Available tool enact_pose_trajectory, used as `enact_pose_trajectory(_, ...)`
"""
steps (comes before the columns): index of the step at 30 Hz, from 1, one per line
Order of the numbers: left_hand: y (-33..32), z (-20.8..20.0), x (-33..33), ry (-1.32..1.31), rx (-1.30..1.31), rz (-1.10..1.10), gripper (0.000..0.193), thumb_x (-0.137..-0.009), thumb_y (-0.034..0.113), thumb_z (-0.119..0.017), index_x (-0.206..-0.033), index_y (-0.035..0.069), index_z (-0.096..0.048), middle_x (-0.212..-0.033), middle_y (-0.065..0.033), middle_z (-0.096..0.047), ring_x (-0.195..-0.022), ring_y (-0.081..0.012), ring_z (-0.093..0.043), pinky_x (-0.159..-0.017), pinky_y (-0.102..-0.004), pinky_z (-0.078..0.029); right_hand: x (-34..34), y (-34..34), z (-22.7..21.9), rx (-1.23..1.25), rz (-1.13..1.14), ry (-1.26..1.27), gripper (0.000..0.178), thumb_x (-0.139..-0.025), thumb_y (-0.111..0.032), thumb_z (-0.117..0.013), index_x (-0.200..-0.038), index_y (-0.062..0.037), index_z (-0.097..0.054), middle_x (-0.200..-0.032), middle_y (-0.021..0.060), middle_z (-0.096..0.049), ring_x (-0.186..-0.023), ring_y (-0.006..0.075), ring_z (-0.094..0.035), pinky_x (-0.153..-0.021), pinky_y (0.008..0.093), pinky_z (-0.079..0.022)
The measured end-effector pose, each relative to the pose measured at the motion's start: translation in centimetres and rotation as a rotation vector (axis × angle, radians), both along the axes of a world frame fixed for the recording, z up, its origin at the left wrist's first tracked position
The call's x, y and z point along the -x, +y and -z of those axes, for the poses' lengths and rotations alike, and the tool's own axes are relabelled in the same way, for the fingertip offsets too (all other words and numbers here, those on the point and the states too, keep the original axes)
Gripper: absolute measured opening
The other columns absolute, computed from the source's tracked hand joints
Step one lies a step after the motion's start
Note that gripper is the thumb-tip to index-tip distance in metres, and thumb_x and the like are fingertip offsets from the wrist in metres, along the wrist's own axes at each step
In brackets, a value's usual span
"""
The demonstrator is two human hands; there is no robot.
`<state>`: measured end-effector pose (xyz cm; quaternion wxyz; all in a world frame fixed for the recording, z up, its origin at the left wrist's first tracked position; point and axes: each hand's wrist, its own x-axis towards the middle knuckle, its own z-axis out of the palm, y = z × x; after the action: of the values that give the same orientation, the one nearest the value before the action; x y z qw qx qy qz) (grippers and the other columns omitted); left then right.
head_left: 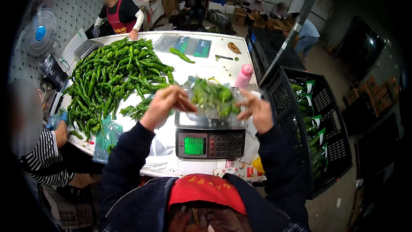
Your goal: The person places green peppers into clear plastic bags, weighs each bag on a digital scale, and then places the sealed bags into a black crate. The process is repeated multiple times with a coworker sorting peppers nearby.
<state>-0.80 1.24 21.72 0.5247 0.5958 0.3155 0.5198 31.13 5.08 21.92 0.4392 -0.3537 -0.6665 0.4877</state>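
A clear plastic bag of green peppers [213, 98] hangs above the metal pan of a digital scale [210, 142], smeared by motion. My left hand [168, 104] is closed on the bag's left side, and my right hand [257, 111] grips its right side with curled fingers. The fingertips of both hands are blurred. Left of my left hand, a large heap of long green peppers [111, 71] covers much of the white table [219, 41]. A few loose peppers lie beside the scale, partly behind my left wrist.
A black crate [307, 146] of bagged peppers stands at the right. A pink bottle [244, 76], a pen [224, 57] and flat plastic bags [193, 46] lie or stand on the table. Co-workers are at the far side and at the left, near a blue-green plastic bag [107, 139].
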Motion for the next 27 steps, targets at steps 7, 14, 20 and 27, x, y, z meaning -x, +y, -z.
enact_pose_trajectory(7, -3.3, 9.9, -2.7, 0.018, 0.508, -0.3, 0.026, -0.098, 0.024, -0.052, -0.085, 0.002, -0.055, -0.064, -0.0074, -0.061, -0.052, -0.0155, -0.062, -0.043, -0.0232, -0.045, 0.4, -3.8, 12.9, 0.386, 0.156, -0.004, 0.036, -0.101, -0.03, -0.048, -0.103, 0.001, -0.066, -0.07, 0.0079, -0.065, -0.045, 0.0094, -0.055, -0.043, 0.0235, -0.041)
enact_pose_trajectory(14, 0.9, 15.9, -1.3, 0.379, 0.304, -0.606, 0.029, -0.09, 0.016, -0.059, -0.066, 0.0, -0.052, -0.055, -0.0012, -0.049, -0.042, -0.0111, -0.045, -0.041, -0.0297, -0.034, 1.6, 1.9, 16.2, 0.018, 0.375, -0.356, 0.032, -0.086, -0.023, -0.065, -0.071, 0.0044, -0.056, -0.056, 0.0146, -0.051, -0.051, 0.019, -0.051, -0.054, 0.037, -0.041)
enact_pose_trajectory(20, 0.7, 16.3, -0.6, 0.516, 0.533, -0.406, 0.02, -0.088, 0.015, -0.058, -0.073, 0.002, -0.056, -0.065, -0.0056, -0.057, -0.046, -0.0153, -0.05, -0.043, -0.033, -0.039, 1.8, 2.2, 17.3, 0.04, 0.36, -0.556, 0.036, -0.086, -0.028, -0.062, -0.07, 0.0036, -0.057, -0.058, 0.0208, -0.052, -0.051, 0.0326, -0.05, -0.055, 0.0413, -0.041)
enact_pose_trajectory(27, 0.9, 6.1, -4.8, 1.233, -0.487, -0.473, 0.042, -0.087, 0.016, -0.063, -0.128, 0.009, -0.056, -0.129, -0.015, -0.056, -0.125, -0.0362, -0.047, -0.103, -0.0436, -0.041, 1.2, 2.7, 17.9, 0.026, 0.362, -0.606, 0.029, -0.085, -0.025, -0.064, -0.08, 0.0027, -0.062, -0.06, 0.0181, -0.056, -0.055, 0.032, -0.055, -0.056, 0.0411, -0.043)
